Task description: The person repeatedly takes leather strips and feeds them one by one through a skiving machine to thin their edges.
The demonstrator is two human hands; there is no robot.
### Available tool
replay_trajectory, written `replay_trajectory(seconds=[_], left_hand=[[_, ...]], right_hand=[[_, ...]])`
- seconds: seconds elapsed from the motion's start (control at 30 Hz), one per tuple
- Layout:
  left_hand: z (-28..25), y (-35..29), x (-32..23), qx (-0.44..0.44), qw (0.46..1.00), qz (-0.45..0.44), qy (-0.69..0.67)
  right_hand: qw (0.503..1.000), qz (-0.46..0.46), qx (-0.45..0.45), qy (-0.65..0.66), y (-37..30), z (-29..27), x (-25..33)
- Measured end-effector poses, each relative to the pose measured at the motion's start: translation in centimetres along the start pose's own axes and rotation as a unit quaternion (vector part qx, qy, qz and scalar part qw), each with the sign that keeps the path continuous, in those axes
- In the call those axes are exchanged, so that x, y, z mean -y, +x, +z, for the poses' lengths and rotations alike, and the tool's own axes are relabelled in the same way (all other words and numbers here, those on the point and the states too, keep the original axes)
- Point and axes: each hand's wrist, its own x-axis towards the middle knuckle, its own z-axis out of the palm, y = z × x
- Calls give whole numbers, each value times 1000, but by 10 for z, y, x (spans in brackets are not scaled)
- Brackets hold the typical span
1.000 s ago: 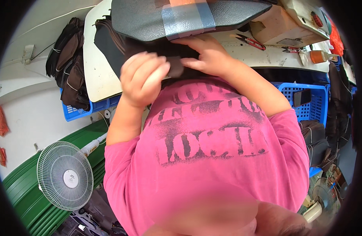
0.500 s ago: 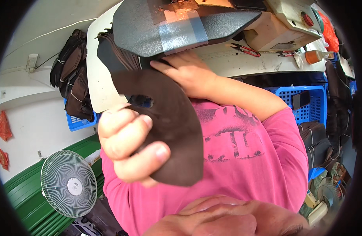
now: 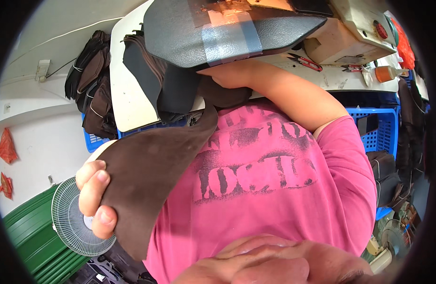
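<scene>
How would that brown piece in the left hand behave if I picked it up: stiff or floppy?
Probably floppy: the brown piece sweeps in a loose curve toward its narrow end. It seems light, since the fingertips of the left hand grip its edge. Its dull surface suggests little slipperiness.

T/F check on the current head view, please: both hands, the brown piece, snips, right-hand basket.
1. The left hand grips a brown piece of material. True.
2. The brown piece lies flat on the table. False: the left hand holds it up, partly in front of the pink shirt.
3. The right hand is at the lower edge of the black textured panel. True.
4. Red-handled snips lie on the white table. True.
5. The basket on the right is red. False: that basket is blue.
</scene>
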Motion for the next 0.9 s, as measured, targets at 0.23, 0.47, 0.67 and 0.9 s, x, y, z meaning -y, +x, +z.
replay_trajectory(seconds=[0.23,0.47,0.67,0.9], left_hand=[[-9,21,17,-190,916,200,291],[-33,9,7,-249,943,177,131],[21,18,-5,-181,967,-102,-151],[135,62,75,195,958,-202,54]], right_hand=[[988,88,103,-77,24,-2,7],[991,108,63,-49,22,4,-1],[979,131,67,142,10,-1,8],[584,2,228,779,-40,-60,63]])
